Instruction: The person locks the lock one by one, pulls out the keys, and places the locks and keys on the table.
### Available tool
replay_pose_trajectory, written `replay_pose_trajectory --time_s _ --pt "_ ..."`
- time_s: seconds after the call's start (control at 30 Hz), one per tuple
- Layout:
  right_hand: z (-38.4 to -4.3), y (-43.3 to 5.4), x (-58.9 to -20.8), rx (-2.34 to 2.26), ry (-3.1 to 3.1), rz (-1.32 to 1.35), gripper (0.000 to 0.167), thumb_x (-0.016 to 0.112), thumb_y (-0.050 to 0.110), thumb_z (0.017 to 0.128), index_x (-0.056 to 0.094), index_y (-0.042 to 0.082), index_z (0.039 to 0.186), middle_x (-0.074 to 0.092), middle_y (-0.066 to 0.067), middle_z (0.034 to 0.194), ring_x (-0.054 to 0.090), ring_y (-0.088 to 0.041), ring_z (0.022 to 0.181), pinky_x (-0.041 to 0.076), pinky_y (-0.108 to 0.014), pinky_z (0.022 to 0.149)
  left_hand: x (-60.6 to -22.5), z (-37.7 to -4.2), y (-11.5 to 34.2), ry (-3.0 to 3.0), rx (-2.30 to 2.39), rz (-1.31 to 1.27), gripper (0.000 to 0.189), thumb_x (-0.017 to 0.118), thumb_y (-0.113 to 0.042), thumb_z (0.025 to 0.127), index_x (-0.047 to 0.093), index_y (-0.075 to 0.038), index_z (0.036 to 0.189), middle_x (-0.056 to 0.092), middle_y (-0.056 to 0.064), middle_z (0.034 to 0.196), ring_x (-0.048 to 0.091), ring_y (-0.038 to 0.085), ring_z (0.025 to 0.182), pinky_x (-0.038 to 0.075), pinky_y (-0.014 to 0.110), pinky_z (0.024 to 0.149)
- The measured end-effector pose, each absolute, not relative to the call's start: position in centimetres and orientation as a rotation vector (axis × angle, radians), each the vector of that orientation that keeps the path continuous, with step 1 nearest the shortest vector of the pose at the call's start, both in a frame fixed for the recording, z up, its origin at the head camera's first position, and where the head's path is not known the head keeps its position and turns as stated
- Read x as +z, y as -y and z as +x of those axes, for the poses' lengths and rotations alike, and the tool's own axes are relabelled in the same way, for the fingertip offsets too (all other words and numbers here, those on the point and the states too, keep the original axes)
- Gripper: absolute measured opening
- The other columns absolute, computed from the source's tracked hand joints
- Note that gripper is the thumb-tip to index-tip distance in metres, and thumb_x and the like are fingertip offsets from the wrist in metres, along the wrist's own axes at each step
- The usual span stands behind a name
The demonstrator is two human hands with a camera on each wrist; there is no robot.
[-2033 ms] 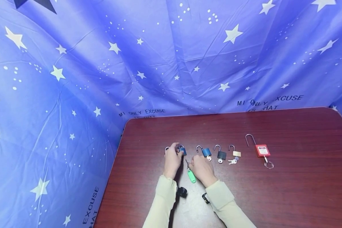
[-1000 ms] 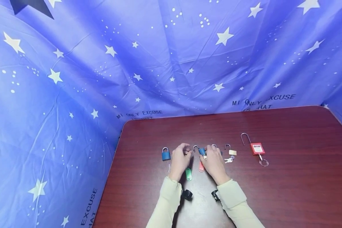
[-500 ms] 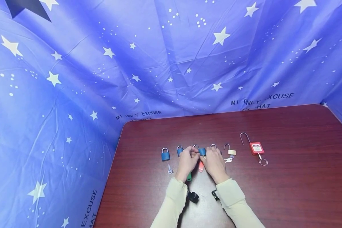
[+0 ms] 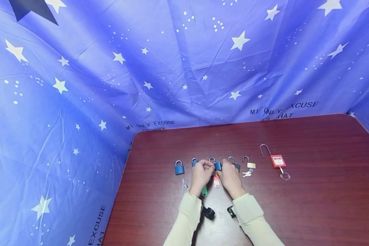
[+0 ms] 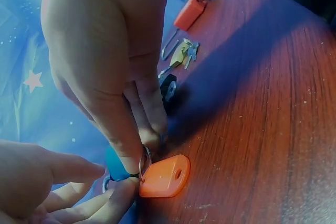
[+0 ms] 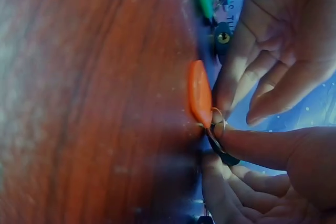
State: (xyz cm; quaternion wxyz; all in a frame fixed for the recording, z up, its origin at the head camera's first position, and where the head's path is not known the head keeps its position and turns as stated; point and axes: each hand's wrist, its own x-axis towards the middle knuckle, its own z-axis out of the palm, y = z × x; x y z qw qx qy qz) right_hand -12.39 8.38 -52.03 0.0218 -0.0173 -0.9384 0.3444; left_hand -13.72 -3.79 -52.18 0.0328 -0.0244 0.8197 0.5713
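Note:
Both hands meet at a blue padlock (image 4: 218,166) whose metal shackle stands out beside the body. My right hand (image 4: 231,177) grips the padlock body, its thumb pressed by a key ring (image 6: 217,140). From that ring hangs an orange key tag (image 5: 165,177), low by the table. My left hand (image 4: 202,174) has curled fingers at the shackle side, fingertips (image 5: 126,187) right at the padlock. A second blue padlock (image 4: 194,163) and a green key tag (image 4: 204,191) are partly hidden by the left hand. The key itself is hidden.
At the left lie another blue padlock (image 4: 179,169) and a loose key (image 4: 184,183). Right of the hands are a black padlock (image 4: 237,167), a brass padlock (image 4: 251,165) with keys (image 4: 247,174), and a red padlock (image 4: 277,161) with a long open shackle. A star-patterned curtain (image 4: 172,78) borders the table.
My right hand left the green-tagged key and moved right to the middle blue padlock; its orange tag came into sight. My left hand left the second blue padlock and joined it there.

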Motion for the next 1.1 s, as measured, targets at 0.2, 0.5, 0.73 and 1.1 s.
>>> replay_pose_trajectory --time_s 0.2,0.5,0.73,1.1 --pt "-12.4 -8.8 -52.1 1.333 2.83 -0.078 0.027 0.075 0.003 0.083 0.061 -0.005 0.105 0.07 -0.015 0.082 0.069 -0.03 0.076 0.054 -0.048 0.073 -52.3 -13.7 4.0 -2.497 1.8 -0.084 0.003 0.069 0.002 0.087 0.065 0.002 0.087 0.072 0.013 0.074 0.072 0.023 0.064 0.057 0.021 0.058" --pt "-12.1 -9.5 -51.3 1.939 2.574 -0.034 0.031 0.069 -0.005 0.087 0.056 -0.014 0.114 0.071 -0.025 0.094 0.07 -0.011 0.074 0.056 -0.021 0.066 -50.7 -13.5 5.0 -2.635 1.843 -0.047 0.022 0.072 -0.009 0.088 0.065 0.0 0.107 0.074 0.011 0.076 0.071 0.022 0.06 0.055 0.024 0.054" --pt "-11.7 -9.6 -51.0 2.004 2.533 0.002 0.032 0.069 -0.004 0.088 0.057 -0.012 0.116 0.072 -0.023 0.096 0.067 -0.006 0.076 0.054 -0.017 0.068 -50.1 -13.6 5.1 -2.575 1.865 -0.024 0.027 0.069 -0.017 0.093 0.066 0.001 0.113 0.074 0.011 0.079 0.072 0.023 0.063 0.06 0.037 0.061" --pt "-11.1 -9.6 -50.2 2.129 2.42 0.128 0.036 0.069 -0.001 0.09 0.058 -0.009 0.123 0.07 -0.023 0.098 0.067 -0.008 0.079 0.055 -0.02 0.071 -49.1 -13.5 5.3 -2.329 1.999 0.132 0.039 0.072 -0.013 0.091 0.061 0.005 0.124 0.071 0.021 0.106 0.069 0.02 0.093 0.054 0.018 0.079"
